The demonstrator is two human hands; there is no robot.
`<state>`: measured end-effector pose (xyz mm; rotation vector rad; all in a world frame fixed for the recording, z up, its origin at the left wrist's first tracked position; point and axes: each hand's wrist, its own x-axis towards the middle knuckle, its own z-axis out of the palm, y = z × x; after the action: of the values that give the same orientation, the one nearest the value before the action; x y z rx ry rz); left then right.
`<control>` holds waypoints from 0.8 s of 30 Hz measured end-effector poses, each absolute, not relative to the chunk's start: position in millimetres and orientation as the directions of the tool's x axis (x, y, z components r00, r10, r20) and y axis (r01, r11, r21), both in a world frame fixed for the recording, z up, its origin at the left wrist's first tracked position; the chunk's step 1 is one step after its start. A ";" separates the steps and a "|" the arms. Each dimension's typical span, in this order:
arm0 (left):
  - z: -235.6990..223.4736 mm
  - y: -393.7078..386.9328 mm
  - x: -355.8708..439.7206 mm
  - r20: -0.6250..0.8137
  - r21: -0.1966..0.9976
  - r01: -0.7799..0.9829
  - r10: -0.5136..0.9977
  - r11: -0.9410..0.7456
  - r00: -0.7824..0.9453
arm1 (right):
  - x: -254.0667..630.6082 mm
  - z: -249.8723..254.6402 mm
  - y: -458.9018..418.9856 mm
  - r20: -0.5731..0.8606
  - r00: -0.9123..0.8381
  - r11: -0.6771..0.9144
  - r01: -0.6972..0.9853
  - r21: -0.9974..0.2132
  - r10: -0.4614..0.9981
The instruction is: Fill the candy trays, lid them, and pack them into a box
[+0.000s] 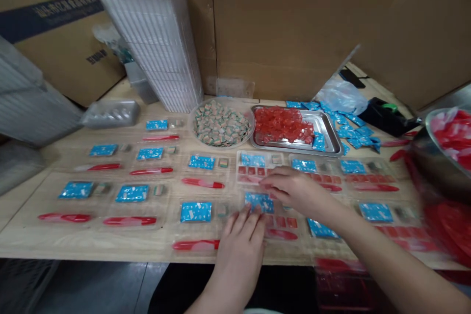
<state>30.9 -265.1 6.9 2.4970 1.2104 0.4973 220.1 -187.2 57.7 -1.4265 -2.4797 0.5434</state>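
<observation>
Clear plastic trays lie in rows on the wooden table [110,248], each holding a blue packet [196,211], a small brown-green sweet and a long red sachet [128,221]. My left hand [241,238] lies flat with fingers stretched out on the near middle tray, fingertips at a blue packet [258,201]. My right hand [294,189] hovers palm down just beyond it, fingers bent over a row of small red squares [251,170]; whether it holds one is hidden.
A round bowl of brown-green sweets [221,124] and a steel pan of red sweets [287,125] stand at the back. Loose blue packets [349,127] lie right of the pan. A stack of empty clear trays [158,44] leans on cardboard. A metal bowl [437,157] sits far right.
</observation>
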 end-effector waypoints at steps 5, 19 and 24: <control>9.2 -261.6 30.9 0.160 0.415 0.680 0.785 -0.604 0.599 | 213.0 51.0 -195.7 -0.011 -0.529 0.489 0.791 -0.367 0.848; 14.2 -255.0 27.8 0.199 0.364 0.663 0.750 -0.654 0.631 | 252.2 43.6 -164.8 -0.108 -0.239 0.146 0.831 -0.537 0.965; 16.2 -255.8 30.4 0.186 0.363 0.664 0.749 -0.653 0.636 | 256.6 30.4 -78.8 0.029 0.008 0.006 0.890 -0.456 1.000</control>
<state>30.4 -255.8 16.2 2.5971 1.1463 0.4699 256.6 -78.8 30.4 -1.9472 -1.9445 0.4392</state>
